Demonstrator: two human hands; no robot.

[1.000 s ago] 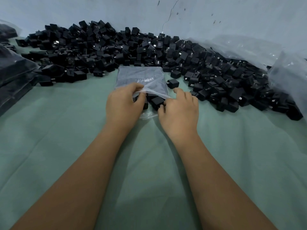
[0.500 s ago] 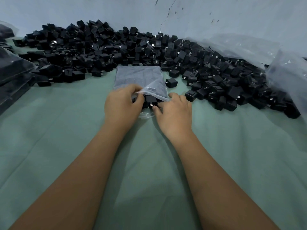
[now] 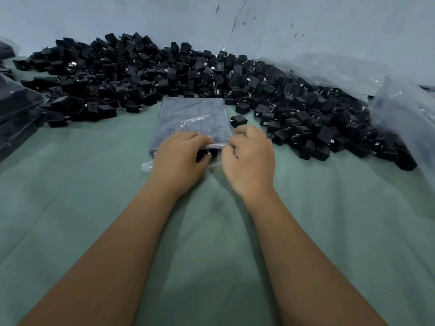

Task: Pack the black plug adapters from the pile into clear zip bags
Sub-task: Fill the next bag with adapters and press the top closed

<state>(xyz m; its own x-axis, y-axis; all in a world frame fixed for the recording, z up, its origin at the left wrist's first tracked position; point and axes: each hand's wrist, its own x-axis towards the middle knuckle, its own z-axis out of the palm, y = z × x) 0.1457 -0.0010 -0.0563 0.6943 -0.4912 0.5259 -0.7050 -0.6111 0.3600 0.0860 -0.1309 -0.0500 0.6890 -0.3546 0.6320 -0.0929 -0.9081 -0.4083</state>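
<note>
Bag (image 3: 193,118) flat on the green table (image 3: 70,184), mouth toward me. My left hand (image 3: 181,158) and right hand (image 3: 250,158) both pinch its top edge, an adapter (image 3: 207,153) sitting just inside. Huge black pile (image 3: 164,74) right behind it.

Green cloth (image 3: 70,208) covers the whole work surface, creased, with folds running toward the near edge. Behind it a pale blue-grey wall (image 3: 329,24), scuffed with small dark marks and a thin crack (image 3: 236,17) running down from the top. At the right edge, crumpled loose clear plastic sheeting (image 3: 404,118) heaped against the wall, and more of it lying along the wall base (image 3: 329,67).
</note>
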